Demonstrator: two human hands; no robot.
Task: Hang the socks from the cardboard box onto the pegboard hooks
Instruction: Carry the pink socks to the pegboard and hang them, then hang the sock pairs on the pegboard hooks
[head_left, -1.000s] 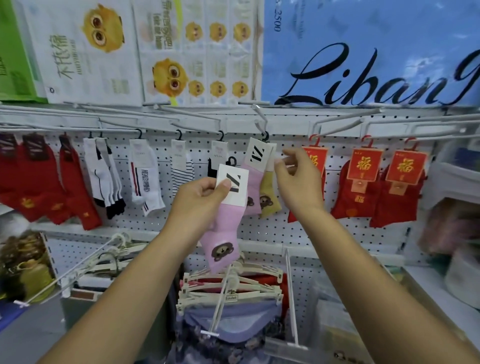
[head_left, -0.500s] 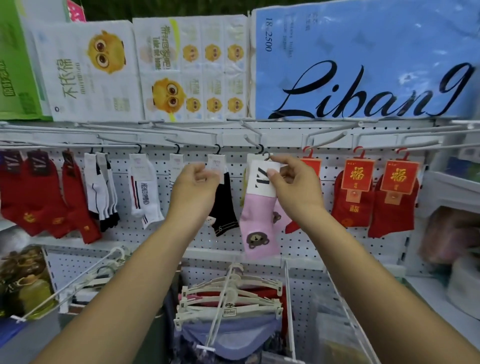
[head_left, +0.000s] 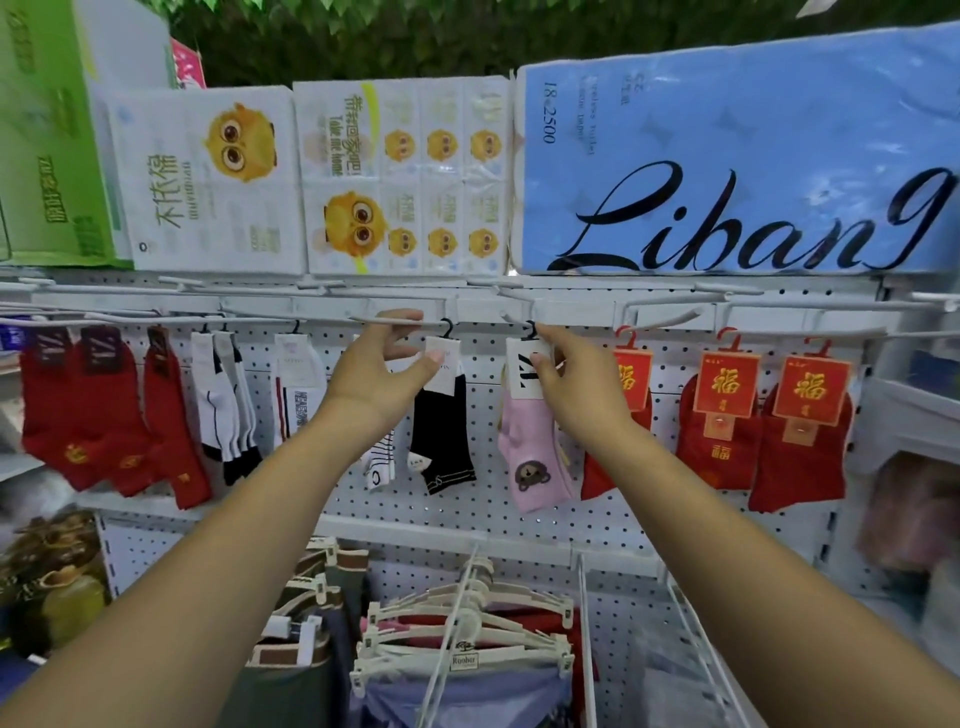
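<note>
A pink sock (head_left: 530, 452) with a bear face and a white card label hangs by its black hanger on a pegboard hook (head_left: 519, 318). My right hand (head_left: 571, 384) pinches that label just under the hook. My left hand (head_left: 374, 374) is raised beside it in a loose C shape. Its index finger lies along the neighbouring hook wire (head_left: 311, 321) and its thumb touches the white label of a black sock (head_left: 441, 431) hanging there. The white pegboard (head_left: 467, 499) fills the middle of the view.
Red socks (head_left: 88, 415) and white socks (head_left: 228, 405) hang at the left, and red socks with gold-printed cards (head_left: 727, 415) at the right. Tissue packs (head_left: 208, 182) stand on the shelf above. Clip hangers with clothes (head_left: 462, 649) and wire prongs (head_left: 587, 623) stick out below.
The pink sock went from my left hand to my right hand and up onto the hook. My left hand rose to the neighbouring hook by the black sock. The view tilted upward.
</note>
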